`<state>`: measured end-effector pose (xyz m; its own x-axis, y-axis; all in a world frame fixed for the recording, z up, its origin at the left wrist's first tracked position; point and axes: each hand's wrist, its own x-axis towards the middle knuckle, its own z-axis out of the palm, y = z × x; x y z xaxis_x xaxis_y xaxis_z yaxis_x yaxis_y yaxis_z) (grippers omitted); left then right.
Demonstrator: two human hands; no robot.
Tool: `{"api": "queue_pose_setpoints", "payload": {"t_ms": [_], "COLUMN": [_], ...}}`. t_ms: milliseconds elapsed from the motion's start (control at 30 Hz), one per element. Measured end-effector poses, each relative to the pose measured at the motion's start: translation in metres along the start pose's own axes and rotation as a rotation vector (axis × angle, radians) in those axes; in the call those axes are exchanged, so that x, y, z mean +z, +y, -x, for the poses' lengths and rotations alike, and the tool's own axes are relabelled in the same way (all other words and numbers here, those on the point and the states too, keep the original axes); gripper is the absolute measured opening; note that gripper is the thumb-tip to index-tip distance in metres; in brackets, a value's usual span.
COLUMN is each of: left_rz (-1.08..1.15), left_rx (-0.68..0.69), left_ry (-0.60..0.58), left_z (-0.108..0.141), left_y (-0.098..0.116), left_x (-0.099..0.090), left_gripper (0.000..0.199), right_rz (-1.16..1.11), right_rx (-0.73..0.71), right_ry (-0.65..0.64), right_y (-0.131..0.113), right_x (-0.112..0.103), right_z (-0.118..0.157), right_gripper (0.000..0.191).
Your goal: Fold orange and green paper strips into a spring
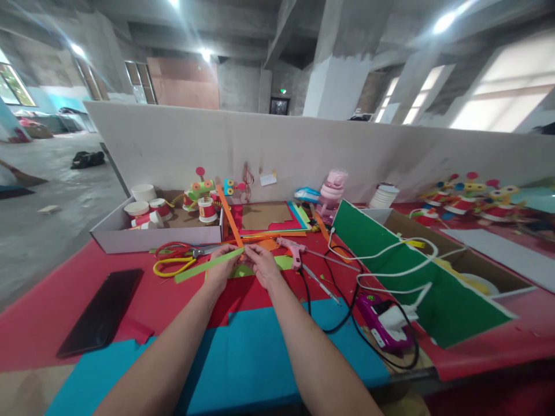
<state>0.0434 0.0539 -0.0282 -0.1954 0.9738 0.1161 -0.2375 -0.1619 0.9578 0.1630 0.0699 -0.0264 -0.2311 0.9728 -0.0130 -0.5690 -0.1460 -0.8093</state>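
Near the table's middle, my left hand (222,267) pinches a light green paper strip (203,268) that slants down to the left. My right hand (260,264) is closed on the end of an orange paper strip (229,216), which rises up and to the left. The fingertips of both hands nearly meet where the two strips come together. Beneath and beside the hands lie more green paper pieces (284,263). Just right of my right hand rests a pink glue gun (293,249). Yellow- and red-handled scissors (173,267) are left of my left hand.
A black phone (102,312) lies at the left. Behind it stands a white box (160,238) with paper cups and figures. At the right are a green-sided box (416,277), cables and a purple power strip (381,323). Blue paper (243,358) covers the front.
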Motion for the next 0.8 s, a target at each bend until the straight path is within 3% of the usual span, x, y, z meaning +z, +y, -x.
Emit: {"api": "queue_pose_setpoints", "payload": {"t_ms": [433, 800], "left_rz": [-0.050, -0.083], "left_rx": [0.038, 0.043], "left_ry": [-0.038, -0.010], "left_z": [-0.0002, -0.0009], "left_y": [0.0002, -0.0019], "left_x": [-0.0016, -0.0014], "left_gripper": [0.033, 0.033], "right_rz": [0.043, 0.222], "right_rx": [-0.030, -0.117], "right_ry": [0.039, 0.041], "right_y": [0.0031, 0.0009], "right_x": [-0.0024, -0.0024], "right_z": [-0.0031, -0.0044], "right_gripper": [0.037, 0.035]}}
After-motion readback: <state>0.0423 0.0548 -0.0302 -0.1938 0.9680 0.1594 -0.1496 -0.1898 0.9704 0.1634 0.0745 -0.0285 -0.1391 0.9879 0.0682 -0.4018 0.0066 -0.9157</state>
